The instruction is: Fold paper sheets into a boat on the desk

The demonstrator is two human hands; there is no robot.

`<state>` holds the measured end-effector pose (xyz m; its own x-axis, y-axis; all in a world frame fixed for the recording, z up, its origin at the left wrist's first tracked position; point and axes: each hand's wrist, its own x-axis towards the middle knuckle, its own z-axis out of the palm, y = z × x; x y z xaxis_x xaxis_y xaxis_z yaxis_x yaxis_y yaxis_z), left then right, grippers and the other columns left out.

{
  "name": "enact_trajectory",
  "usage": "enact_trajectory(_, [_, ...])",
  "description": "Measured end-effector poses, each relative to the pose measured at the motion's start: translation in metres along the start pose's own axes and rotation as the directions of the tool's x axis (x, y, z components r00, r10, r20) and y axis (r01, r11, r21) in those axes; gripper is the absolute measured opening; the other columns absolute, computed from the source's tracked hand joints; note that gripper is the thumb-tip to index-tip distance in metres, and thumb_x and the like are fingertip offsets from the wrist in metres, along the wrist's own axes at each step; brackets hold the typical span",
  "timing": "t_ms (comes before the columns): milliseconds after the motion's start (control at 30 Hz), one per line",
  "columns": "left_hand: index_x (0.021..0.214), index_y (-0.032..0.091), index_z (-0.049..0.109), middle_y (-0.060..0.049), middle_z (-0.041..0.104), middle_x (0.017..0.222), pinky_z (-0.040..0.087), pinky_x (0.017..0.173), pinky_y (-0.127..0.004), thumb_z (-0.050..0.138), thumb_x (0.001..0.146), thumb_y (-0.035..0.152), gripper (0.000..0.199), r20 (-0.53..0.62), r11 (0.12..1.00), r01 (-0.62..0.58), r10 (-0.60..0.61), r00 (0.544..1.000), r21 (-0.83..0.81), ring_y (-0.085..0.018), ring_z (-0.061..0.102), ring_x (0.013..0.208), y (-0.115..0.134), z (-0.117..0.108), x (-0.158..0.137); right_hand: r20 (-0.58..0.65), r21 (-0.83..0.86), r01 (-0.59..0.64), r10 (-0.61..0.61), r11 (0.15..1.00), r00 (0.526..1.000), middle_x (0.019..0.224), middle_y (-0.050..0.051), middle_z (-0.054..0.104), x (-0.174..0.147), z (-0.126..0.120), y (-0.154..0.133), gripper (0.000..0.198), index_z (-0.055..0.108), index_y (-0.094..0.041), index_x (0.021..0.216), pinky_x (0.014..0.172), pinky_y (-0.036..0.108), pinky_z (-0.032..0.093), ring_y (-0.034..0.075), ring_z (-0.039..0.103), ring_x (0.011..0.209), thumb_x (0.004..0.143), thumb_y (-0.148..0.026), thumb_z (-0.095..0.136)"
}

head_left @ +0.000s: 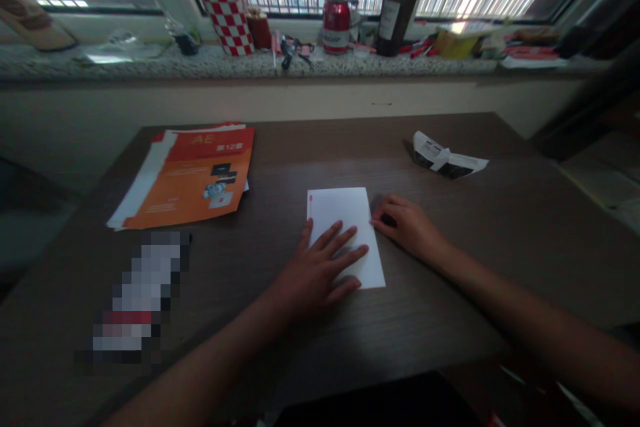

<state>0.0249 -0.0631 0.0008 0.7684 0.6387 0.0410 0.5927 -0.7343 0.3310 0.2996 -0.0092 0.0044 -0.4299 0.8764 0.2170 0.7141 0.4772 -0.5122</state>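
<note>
A white sheet of paper (pixel 340 207) with a small red mark at its upper left corner lies on the brown table in front of me. Flat across its lower left part rests my left hand (pixel 325 267), fingers spread and pressing on the sheet. My right hand (pixel 403 220) is at the paper's right edge, thumb and forefinger pinched together there. Its other fingers are curled, and the side of the hand rests on the table. Whether the sheet is a single layer or folded, I cannot tell.
Orange and white booklets (pixel 200 180) lie at the left back of the table (pixel 320 153). Nearer on the left is a blurred-out, phone-like object (pixel 145 287). A folded paper piece (pixel 445 159) stands at the right back. Behind, a windowsill (pixel 210 67) holds a red can (pixel 337 25) and clutter.
</note>
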Motion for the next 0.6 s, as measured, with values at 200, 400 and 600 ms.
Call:
enact_trajectory(200, [0.161, 0.039, 0.039, -0.003, 0.029, 0.174, 0.003, 0.124, -0.078, 0.056, 0.107, 0.05, 0.058, 0.004, 1.0, 0.008, -0.008, 1.0, -0.009, -0.038, 0.022, 0.161, 0.002, -0.003, 0.0, -0.046, -0.059, -0.027, 0.025, 0.998, 0.999, 0.093, 0.005, 0.066, 0.029, 0.0, 0.017, 0.009, 0.07, -0.019, 0.086, 0.074, 0.032, 0.049, 0.02, 0.063, 0.08, 0.093, -0.02, 0.075])
enact_trajectory(400, [0.161, 0.039, 0.038, -0.004, 0.029, 0.174, 0.005, 0.124, -0.078, 0.057, 0.106, 0.049, 0.059, 0.004, 1.0, 0.005, -0.004, 1.0, -0.008, -0.037, 0.022, 0.161, 0.001, -0.003, 0.0, -0.078, -0.101, -0.041, 0.033, 0.994, 0.996, 0.092, 0.007, 0.067, 0.056, 0.001, 0.029, 0.007, 0.071, -0.018, 0.086, 0.076, 0.033, 0.048, 0.021, 0.063, 0.081, 0.093, -0.02, 0.075])
enact_trajectory(600, [0.161, 0.04, 0.038, -0.003, 0.029, 0.174, 0.004, 0.125, -0.076, 0.056, 0.106, 0.05, 0.059, -0.014, 1.0, -0.002, 0.002, 1.0, -0.008, -0.037, 0.022, 0.161, 0.001, -0.001, 0.0, -0.104, -0.108, -0.057, 0.046, 0.992, 0.993, 0.09, 0.007, 0.067, 0.075, 0.001, 0.035, 0.01, 0.071, -0.018, 0.082, 0.076, 0.032, 0.047, 0.021, 0.063, 0.08, 0.091, -0.017, 0.074])
